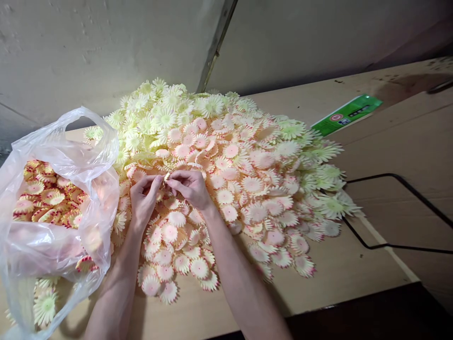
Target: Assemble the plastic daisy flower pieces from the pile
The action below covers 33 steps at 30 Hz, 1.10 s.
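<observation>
Two bare forearms are reaching in from six o'clock across a pale wooden table (187, 316), with pink-edged flowers (170, 257) lying in the gap between them. From where I am standing, taking the hands as the center of the dial, a few greenish flowers (45, 307) are showing at eight o'clock, by the lower edge of a clear plastic bag (102, 198). The bag is standing open at nine o'clock, holding a crowd of yellowish flowers (53, 196) with red edges. At the center, the left hand (143, 200) and the right hand (193, 189) are meeting at the fingertips. Thumb and forefinger of each are closing in a narrow pinch on a small pale piece (166, 176), much of it being hidden by the fingers. The piece is hanging just above the heap.

Beyond the hands, the heap (230, 151) is spreading from eleven round to four o'clock, its pink flowers filling the middle and its pale green ones fringing the far and right sides. At two o'clock, a green packet (348, 114) is lying beside the far right edge of the heap. At three o'clock, a bent black wire (406, 184) is jutting out from the heap's right side. Farthest off, a gray wall (141, 42) is standing at twelve o'clock, a dark seam (216, 47) slanting up it toward one.
</observation>
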{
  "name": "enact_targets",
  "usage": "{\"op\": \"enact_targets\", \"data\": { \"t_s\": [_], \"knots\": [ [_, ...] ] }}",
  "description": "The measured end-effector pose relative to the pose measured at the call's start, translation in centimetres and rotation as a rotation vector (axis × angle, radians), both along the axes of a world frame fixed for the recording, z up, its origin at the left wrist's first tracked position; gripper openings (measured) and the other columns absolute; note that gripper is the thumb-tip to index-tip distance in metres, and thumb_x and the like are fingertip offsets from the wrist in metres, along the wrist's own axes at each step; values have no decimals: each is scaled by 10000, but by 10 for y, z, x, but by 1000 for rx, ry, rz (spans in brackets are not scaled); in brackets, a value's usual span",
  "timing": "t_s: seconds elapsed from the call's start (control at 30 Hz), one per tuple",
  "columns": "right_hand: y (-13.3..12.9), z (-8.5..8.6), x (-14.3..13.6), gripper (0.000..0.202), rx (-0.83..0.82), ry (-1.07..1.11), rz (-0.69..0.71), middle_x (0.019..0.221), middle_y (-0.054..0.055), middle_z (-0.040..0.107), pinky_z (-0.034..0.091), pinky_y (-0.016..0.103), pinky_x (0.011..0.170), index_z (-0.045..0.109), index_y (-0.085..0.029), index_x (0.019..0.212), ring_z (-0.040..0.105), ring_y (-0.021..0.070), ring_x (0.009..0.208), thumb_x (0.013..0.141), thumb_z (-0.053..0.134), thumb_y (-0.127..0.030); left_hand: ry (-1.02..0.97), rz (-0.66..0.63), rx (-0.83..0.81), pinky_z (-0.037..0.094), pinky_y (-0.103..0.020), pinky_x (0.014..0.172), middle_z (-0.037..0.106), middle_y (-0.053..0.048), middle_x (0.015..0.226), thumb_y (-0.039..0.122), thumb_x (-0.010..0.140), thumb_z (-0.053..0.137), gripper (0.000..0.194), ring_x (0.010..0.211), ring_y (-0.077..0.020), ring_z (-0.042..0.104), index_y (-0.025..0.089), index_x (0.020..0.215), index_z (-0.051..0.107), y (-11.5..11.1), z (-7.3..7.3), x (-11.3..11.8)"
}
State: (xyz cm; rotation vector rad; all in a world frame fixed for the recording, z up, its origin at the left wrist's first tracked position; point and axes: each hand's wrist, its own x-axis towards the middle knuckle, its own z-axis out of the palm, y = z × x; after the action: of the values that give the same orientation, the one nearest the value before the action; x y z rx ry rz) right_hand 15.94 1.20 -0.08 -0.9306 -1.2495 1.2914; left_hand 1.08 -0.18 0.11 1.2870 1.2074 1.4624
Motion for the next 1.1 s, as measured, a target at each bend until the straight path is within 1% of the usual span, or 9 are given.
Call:
{"op": "enact_targets", "data": {
  "t_s": [0.1, 0.23, 0.4, 0.67, 0.8, 0.93, 1.03, 1.1],
  "knots": [
    [-1, 2, 0, 203, -10, -9, -9, 523, -23, 599, 418, 238, 452, 727, -171, 729, 524, 104, 459, 773, 764, -367, 43, 29, 3, 557, -249, 690, 793, -41, 785, 454, 849, 761, 278, 709, -159, 707, 181, 828, 810, 0, 0, 0],
    [-1, 3, 2, 223, -14, 25, 26, 523, -17, 600, 431, 248, 469, 735, -171, 727, 533, 110, 467, 784, 741, -387, 50, 40, -3, 562, -259, 681, 794, -46, 779, 453, 839, 769, 277, 712, -174, 719, 180, 820, 816, -1, 1, 1],
    [-1, 2, 2, 219, -18, 26, 25, 548, -12, 624, 415, 240, 444, 749, -170, 754, 538, 108, 465, 758, 779, -387, 58, 38, -2, 564, -255, 668, 802, -44, 786, 435, 844, 763, 254, 712, -175, 726, 190, 827, 825, -1, 0, 1],
    [-2, 5, 0, 250, -20, 30, 14, 551, -13, 627, 427, 234, 437, 738, -167, 737, 539, 103, 460, 730, 824, -402, 59, 45, 3, 558, -244, 645, 799, -34, 770, 422, 848, 760, 239, 688, -164, 715, 194, 818, 826, 0, 0, 1],
    [-2, 3, 1, 267, -26, 23, 17, 553, -10, 632, 428, 235, 438, 745, -168, 748, 543, 106, 466, 732, 828, -421, 80, 41, 14, 557, -248, 656, 799, -36, 775, 432, 855, 754, 254, 702, -169, 717, 191, 832, 832, 0, -1, 0],
    [-2, 1, 1, 245, -21, 39, 15, 585, -8, 649, 442, 235, 454, 755, -172, 763, 542, 102, 476, 733, 833, -402, 96, 39, 32, 559, -241, 667, 805, -37, 792, 427, 884, 725, 263, 709, -163, 723, 190, 851, 832, -2, 1, 0],
    [-2, 2, 1, 228, -15, 50, -5, 640, 8, 688, 476, 238, 495, 763, -177, 759, 576, 111, 531, 737, 824, -395, 83, 9, 39, 582, -242, 704, 814, -47, 822, 420, 866, 745, 253, 742, -171, 747, 180, 869, 824, -3, 4, 1],
    [-2, 3, 1, 238, -18, 50, -14, 658, 13, 702, 491, 243, 509, 763, -177, 752, 588, 118, 549, 717, 837, -401, 74, -11, 34, 596, -248, 727, 818, -56, 841, 417, 846, 764, 253, 762, -178, 760, 172, 881, 819, -4, 5, 2]
  ]
}}
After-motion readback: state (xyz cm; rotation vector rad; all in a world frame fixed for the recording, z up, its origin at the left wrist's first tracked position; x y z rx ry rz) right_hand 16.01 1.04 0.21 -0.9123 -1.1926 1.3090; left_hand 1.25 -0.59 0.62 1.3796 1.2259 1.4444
